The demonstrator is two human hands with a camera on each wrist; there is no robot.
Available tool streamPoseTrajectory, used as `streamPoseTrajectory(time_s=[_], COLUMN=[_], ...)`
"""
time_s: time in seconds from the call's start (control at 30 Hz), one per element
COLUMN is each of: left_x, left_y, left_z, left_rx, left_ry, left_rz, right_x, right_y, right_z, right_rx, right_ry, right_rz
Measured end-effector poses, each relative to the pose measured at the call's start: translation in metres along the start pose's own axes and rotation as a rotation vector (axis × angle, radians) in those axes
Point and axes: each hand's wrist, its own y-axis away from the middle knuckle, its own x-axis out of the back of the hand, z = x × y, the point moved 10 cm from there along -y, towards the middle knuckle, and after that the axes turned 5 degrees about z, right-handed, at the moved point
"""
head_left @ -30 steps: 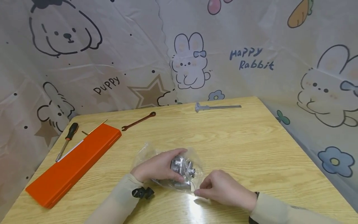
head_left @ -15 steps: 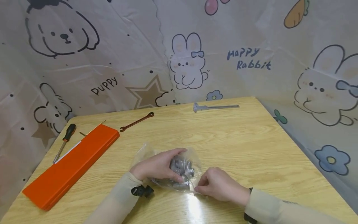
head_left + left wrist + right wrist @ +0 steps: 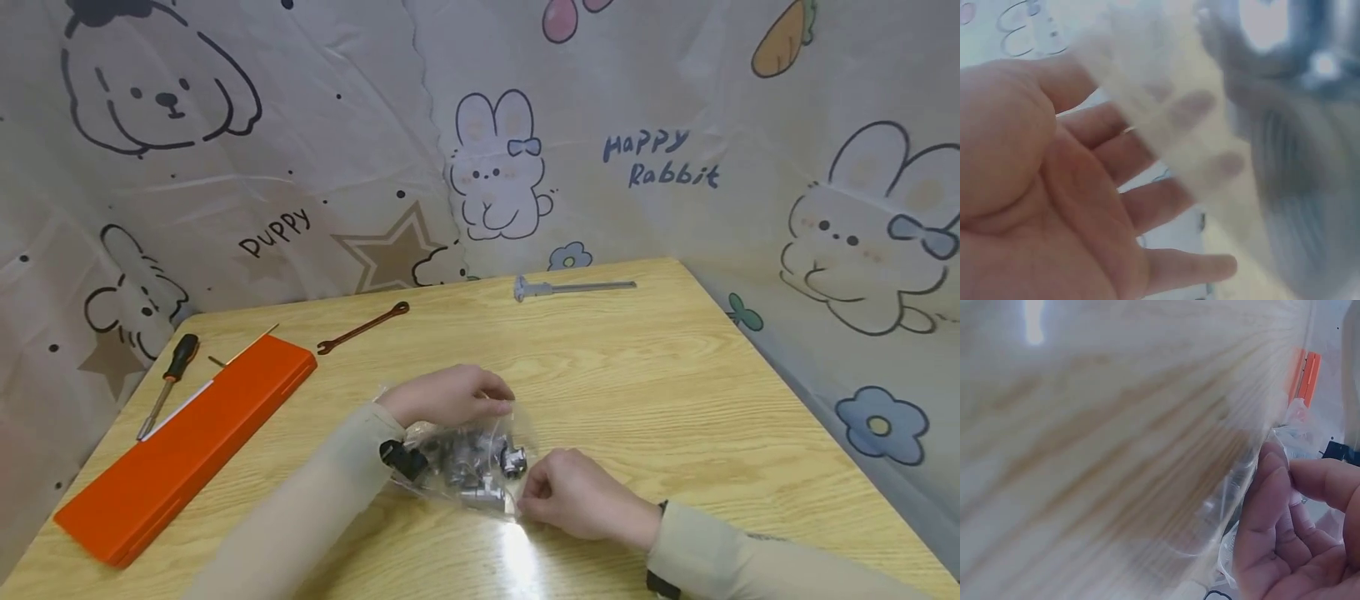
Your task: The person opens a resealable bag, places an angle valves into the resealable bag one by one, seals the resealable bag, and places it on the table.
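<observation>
Wooden table (image 3: 637,375) filling the scene, backed by a cartoon-printed sheet (image 3: 675,125). Orange case (image 3: 187,450) lying along the left side, with a black-handled screwdriver (image 3: 167,385) just beside its far end. Brown spanner (image 3: 362,327) toward the far middle; grey vernier caliper (image 3: 573,288) at the far edge.

Near the middle, clear plastic bag (image 3: 468,467) of metal fittings (image 3: 480,471) resting on the table between both hands. Left hand (image 3: 450,396) over the bag's far side, fingertips curled onto the top edge; probably pinching the film, though blur leaves the hold unsure. Right hand (image 3: 573,496) at the bag's near right corner, thumb and fingers closed on the plastic there.

Risk, as a judgement: heavy fittings in thin film, held only by its edges. Could tear the plastic or tip the fittings out across the table if pulled apart sharply or lifted unevenly.

Right wrist view alone shows the fingers (image 3: 1272,494) closed on a fold of film, hidden from the head view by the back of the hand. Left wrist view shows a loosely spread palm (image 3: 1041,206) with film blurred across it, no firm clamp. Only the head view shows the tools and the bag's place.
</observation>
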Motion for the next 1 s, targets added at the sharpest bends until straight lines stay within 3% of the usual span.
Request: streamPoseTrajectory(time_s=[0.17, 0.5, 0.83, 1.0], left_x=[0.002, 0.027, 0.086, 0.105], left_y=[-0.012, -0.008, 0.031, 0.055], left_z=[-0.004, -0.015, -0.01, -0.005], left_rx=[0.007, 0.054, 0.015, -0.004], left_ry=[0.033, 0.154, 0.21, 0.215], left_rz=[0.013, 0.19, 0.492, 0.667], right_x=[0.001, 0.022, 0.082, 0.109], right_y=[0.0, 0.006, 0.009, 0.008], right_z=[0.0, 0.0, -0.002, -0.007], right_rx=[-0.009, -0.004, -0.03, 0.002], right_ry=[-0.011, -0.025, -0.059, 0.025], right_rz=[0.002, 0.078, 0.253, 0.348])
